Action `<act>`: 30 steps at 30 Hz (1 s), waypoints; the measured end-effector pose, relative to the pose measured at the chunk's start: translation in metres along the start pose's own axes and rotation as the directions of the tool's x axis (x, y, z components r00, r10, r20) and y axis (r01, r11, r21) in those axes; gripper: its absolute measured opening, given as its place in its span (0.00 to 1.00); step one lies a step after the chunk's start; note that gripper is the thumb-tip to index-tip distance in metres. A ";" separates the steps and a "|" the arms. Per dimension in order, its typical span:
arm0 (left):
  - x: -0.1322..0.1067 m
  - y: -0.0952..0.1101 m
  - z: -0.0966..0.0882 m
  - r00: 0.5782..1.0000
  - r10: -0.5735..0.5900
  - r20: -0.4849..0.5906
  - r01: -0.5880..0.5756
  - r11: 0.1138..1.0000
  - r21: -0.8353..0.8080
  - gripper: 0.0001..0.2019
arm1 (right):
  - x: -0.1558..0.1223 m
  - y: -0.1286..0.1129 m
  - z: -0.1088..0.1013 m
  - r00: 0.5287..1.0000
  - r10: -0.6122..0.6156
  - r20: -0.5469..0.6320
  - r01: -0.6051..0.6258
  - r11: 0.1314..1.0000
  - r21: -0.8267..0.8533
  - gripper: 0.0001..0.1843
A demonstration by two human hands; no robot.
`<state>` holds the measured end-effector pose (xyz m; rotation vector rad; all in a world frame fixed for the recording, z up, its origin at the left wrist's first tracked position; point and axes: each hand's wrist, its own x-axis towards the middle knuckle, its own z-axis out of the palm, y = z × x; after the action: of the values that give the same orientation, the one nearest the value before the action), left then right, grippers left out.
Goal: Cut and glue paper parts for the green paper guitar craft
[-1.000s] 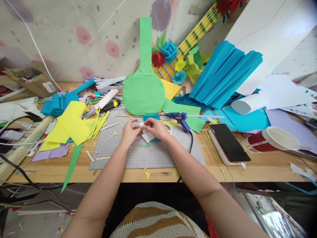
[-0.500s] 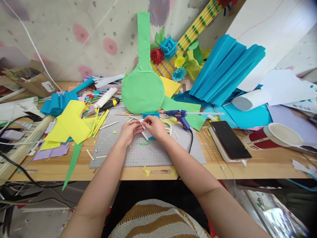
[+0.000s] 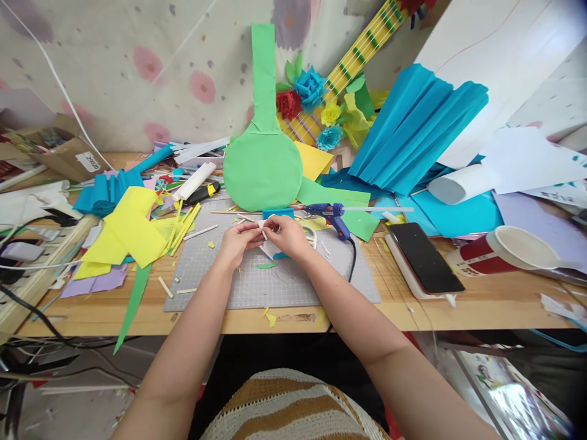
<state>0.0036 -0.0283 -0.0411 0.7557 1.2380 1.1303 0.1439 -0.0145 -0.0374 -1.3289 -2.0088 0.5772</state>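
Both hands meet over the grey cutting mat, pinching a small white paper piece between the fingertips. My left hand grips it from the left, and my right hand from the right. Under the fingers lies a white scrap with some blue beside it, partly covered by my right hand. White-handled scissors show in part behind that hand. A blue glue gun with a clear stick rests just beyond. Behind my hands stands a green paper-covered lute shape with a long neck.
Yellow paper and strips lie at left near a utility knife and a power strip. On the right are a phone, a paper cup and pleated blue paper. The glue gun's cord runs towards the table edge.
The white piece, a longer slanting strip before, now shows less of itself between my fingertips. Both hands stay in nearly the same place.
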 end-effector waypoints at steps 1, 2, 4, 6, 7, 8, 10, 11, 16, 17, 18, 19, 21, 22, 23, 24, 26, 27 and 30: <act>0.000 0.000 0.000 1.000 0.003 -0.003 -0.003 1.000 -0.003 0.11 | 0.000 0.001 0.000 1.000 -0.014 0.007 0.014 1.000 0.010 0.07; 0.000 0.000 0.000 1.000 0.009 -0.004 -0.009 1.000 -0.005 0.11 | 0.000 0.001 0.000 1.000 -0.025 0.015 0.024 1.000 0.019 0.08; 0.000 0.000 0.000 1.000 0.027 -0.006 -0.027 1.000 -0.005 0.13 | 0.001 0.002 -0.001 0.999 -0.044 0.021 0.043 0.999 0.031 0.08; 0.001 -0.001 0.000 0.999 0.041 -0.004 -0.041 0.999 -0.006 0.14 | 0.001 0.004 -0.001 0.998 -0.068 0.006 0.068 0.997 0.027 0.08; 0.002 -0.001 0.000 0.999 0.046 -0.008 -0.046 0.999 -0.010 0.14 | 0.000 0.005 -0.001 0.997 -0.081 -0.009 0.081 0.996 0.021 0.08; 0.003 -0.002 0.000 0.999 0.051 -0.016 -0.051 0.999 -0.016 0.14 | 0.000 0.006 -0.001 0.995 -0.092 -0.024 0.092 0.996 0.014 0.08; 0.004 -0.002 -0.001 0.997 0.065 -0.040 -0.066 0.997 -0.031 0.15 | 0.000 0.009 -0.002 0.993 -0.100 -0.055 0.101 0.995 0.002 0.08; 0.004 -0.002 -0.002 0.996 0.073 -0.050 -0.075 0.997 -0.035 0.16 | -0.001 0.010 -0.002 0.993 -0.101 -0.069 0.101 0.995 -0.001 0.08; 0.002 0.000 -0.003 0.992 0.102 -0.074 -0.105 0.994 -0.030 0.17 | -0.002 0.012 0.000 0.986 -0.124 -0.114 0.125 0.992 -0.002 0.07; 0.002 0.000 -0.002 0.991 0.110 -0.082 -0.113 0.993 -0.033 0.17 | -0.002 0.011 0.001 0.984 -0.130 -0.118 0.131 0.991 -0.005 0.07; 0.001 0.001 -0.002 0.989 0.119 -0.088 -0.123 0.992 -0.036 0.17 | -0.002 0.011 0.001 0.984 -0.131 -0.123 0.130 0.991 -0.010 0.07; 0.000 0.001 -0.002 0.987 0.129 -0.094 -0.133 0.990 -0.040 0.17 | -0.002 0.010 0.001 0.984 -0.121 -0.130 0.120 0.993 -0.016 0.07; 0.000 0.002 -0.001 0.984 0.145 -0.107 -0.150 0.987 -0.047 0.17 | 0.000 0.008 -0.002 0.988 -0.064 -0.138 0.061 0.998 -0.023 0.07; 0.001 0.002 -0.001 0.983 0.148 -0.110 -0.155 0.987 -0.051 0.17 | 0.001 0.007 -0.006 0.991 -0.023 -0.128 0.020 1.000 -0.024 0.07; 0.002 0.002 -0.001 0.982 0.150 -0.113 -0.157 0.986 -0.054 0.17 | 0.001 0.006 -0.012 0.994 0.020 -0.104 -0.023 0.999 -0.026 0.08; 0.003 0.001 -0.002 0.982 0.150 -0.115 -0.157 0.986 -0.060 0.16 | 0.001 0.005 -0.020 0.997 0.058 -0.058 -0.059 0.998 -0.028 0.08; 0.005 0.001 -0.002 0.982 0.147 -0.116 -0.157 0.984 -0.084 0.16 | -0.001 0.004 -0.041 0.990 0.109 0.091 -0.106 0.993 -0.044 0.08; 0.005 0.000 -0.002 0.983 0.145 -0.115 -0.157 0.982 -0.103 0.15 | -0.003 0.004 -0.054 0.973 0.126 0.191 -0.120 0.992 -0.045 0.10; 0.007 0.000 -0.002 0.985 0.138 -0.099 -0.153 0.976 -0.155 0.14 | -0.014 0.012 -0.096 0.823 0.221 0.523 -0.222 0.973 -0.061 0.18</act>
<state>0.0012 -0.0224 -0.0438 0.6881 1.1613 1.3796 0.2245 -0.0226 0.0168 -1.5354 -2.2843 1.1623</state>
